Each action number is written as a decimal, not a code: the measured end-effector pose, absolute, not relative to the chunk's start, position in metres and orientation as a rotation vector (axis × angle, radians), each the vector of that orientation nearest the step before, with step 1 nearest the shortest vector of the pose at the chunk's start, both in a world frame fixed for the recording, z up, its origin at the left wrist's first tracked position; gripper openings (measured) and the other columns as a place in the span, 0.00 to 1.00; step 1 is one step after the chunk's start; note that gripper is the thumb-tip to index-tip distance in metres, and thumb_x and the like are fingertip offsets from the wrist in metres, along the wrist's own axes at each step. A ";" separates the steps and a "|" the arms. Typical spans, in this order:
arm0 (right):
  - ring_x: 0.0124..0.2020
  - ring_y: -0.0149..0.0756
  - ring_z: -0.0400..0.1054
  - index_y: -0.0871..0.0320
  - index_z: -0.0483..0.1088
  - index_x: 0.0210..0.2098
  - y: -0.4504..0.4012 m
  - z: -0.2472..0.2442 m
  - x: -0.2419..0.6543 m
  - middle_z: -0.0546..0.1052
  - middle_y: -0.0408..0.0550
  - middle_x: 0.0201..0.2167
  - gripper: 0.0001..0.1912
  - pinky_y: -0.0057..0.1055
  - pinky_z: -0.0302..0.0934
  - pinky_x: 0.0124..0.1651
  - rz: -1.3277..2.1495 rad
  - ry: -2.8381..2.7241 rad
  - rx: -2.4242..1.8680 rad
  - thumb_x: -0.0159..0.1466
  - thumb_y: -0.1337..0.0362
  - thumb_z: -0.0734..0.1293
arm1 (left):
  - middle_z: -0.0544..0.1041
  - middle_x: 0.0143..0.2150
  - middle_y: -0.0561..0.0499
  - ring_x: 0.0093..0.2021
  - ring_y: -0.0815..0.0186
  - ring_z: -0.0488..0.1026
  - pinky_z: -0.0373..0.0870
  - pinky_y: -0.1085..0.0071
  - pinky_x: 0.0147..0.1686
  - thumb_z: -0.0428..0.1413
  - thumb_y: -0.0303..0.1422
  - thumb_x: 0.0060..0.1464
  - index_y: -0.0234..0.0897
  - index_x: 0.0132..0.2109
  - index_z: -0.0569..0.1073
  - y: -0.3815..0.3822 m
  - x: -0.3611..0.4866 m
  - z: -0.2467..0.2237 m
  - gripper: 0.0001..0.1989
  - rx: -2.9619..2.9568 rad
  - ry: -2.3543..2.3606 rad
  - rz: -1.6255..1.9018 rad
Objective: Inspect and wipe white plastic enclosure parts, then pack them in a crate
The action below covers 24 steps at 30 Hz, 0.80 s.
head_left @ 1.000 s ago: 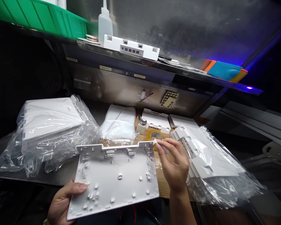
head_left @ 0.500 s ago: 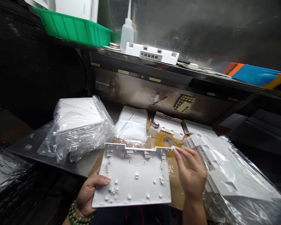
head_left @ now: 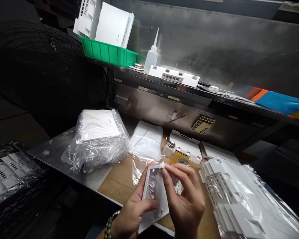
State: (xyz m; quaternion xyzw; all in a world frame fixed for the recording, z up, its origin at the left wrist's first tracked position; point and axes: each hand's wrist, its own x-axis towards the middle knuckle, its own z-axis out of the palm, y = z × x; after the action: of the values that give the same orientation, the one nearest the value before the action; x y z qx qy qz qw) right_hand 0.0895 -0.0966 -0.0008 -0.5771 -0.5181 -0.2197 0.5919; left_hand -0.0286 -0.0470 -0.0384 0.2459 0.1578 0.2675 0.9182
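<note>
My left hand (head_left: 137, 202) is closed on a white plastic housing panel (head_left: 161, 199), its thumb on the inner face. The panel is turned nearly edge-on and tilted; small clips and posts stand along its inside. At the panel's top corner, my right hand (head_left: 184, 196) pinches a small white scrap (head_left: 161, 165), cloth-like in look, against the edge. My right fingers cover part of the panel. Just behind my hands lies a roll of yellow tape (head_left: 183, 160), with a small pump-top bottle (head_left: 169, 146) beyond it.
Bagged white housings (head_left: 102, 132) stand at the left, and more housings under plastic (head_left: 239, 199) at the right. Flat plastic bags (head_left: 147, 139) lie between. A shelf above bears a green bin (head_left: 107, 53), a nozzle bottle (head_left: 151, 58) and a white housing (head_left: 174, 75).
The panel has turned from face-up to nearly edge-on. My right hand has moved left and down with the scrap along the panel. The camera view has shifted.
</note>
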 end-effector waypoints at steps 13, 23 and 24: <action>0.42 0.37 0.73 0.56 0.79 0.43 -0.108 -0.009 0.136 0.78 0.47 0.40 0.08 0.38 0.68 0.50 -0.630 -0.979 -1.434 0.64 0.65 0.73 | 0.78 0.59 0.49 0.50 0.56 0.80 0.75 0.64 0.48 0.58 0.13 0.47 0.61 0.74 0.43 -0.032 -0.035 -0.042 0.58 0.466 0.341 0.555; 0.44 0.61 0.70 0.59 0.80 0.40 -0.077 -0.116 0.265 0.78 0.61 0.35 0.22 0.50 0.63 0.43 -0.181 -0.837 -2.349 0.57 0.52 0.63 | 0.78 0.57 0.37 0.54 0.45 0.78 0.70 0.48 0.57 0.58 0.21 0.52 0.38 0.73 0.53 0.004 -0.090 -0.040 0.43 0.338 0.312 0.631; 0.44 0.62 0.70 0.59 0.80 0.40 -0.073 -0.118 0.265 0.77 0.62 0.33 0.23 0.50 0.62 0.42 -0.177 -0.834 -2.371 0.57 0.51 0.62 | 0.78 0.58 0.35 0.55 0.42 0.77 0.70 0.47 0.58 0.59 0.24 0.53 0.35 0.73 0.55 0.005 -0.093 -0.040 0.42 0.322 0.294 0.587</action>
State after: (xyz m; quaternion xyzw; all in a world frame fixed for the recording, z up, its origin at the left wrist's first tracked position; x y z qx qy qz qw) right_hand 0.2649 -0.0728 -0.1177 -0.8959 -0.3150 -0.0670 0.3060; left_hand -0.0928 0.0050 -0.0404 0.1574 0.1439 0.2869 0.9339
